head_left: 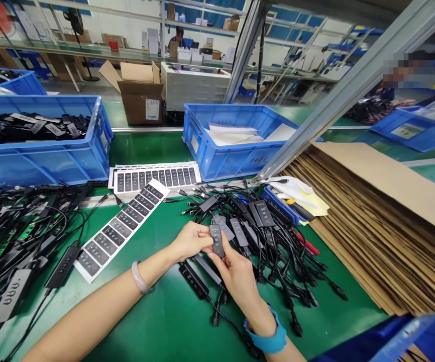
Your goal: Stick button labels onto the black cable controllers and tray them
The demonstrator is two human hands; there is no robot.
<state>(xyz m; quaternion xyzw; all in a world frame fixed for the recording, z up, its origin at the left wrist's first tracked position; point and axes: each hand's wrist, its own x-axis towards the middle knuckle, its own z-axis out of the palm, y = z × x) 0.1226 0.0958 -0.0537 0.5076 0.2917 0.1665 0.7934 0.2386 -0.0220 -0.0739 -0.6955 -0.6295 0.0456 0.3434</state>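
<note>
Between my two hands is a small dark label with button symbols (216, 240), face up. My left hand (193, 241) pinches its left edge, and my right hand (236, 266) grips its lower right side. Under and beside my hands lie black controllers with cables; one printed controller (194, 281) rests just below my left hand. A white sheet of dark labels (121, 226) lies slanted to the left, and more label sheets (156, 177) are stacked behind it. The pile of cabled controllers (240, 231) spreads to the right of my hands.
Cabled parts (12, 296) cover the left side. A blue bin of controllers (32, 161) and a blue bin with papers (236, 153) stand behind. Cardboard sheets (391, 211) are stacked at right, near a slanted metal post (315, 105). Another person sits at the far right.
</note>
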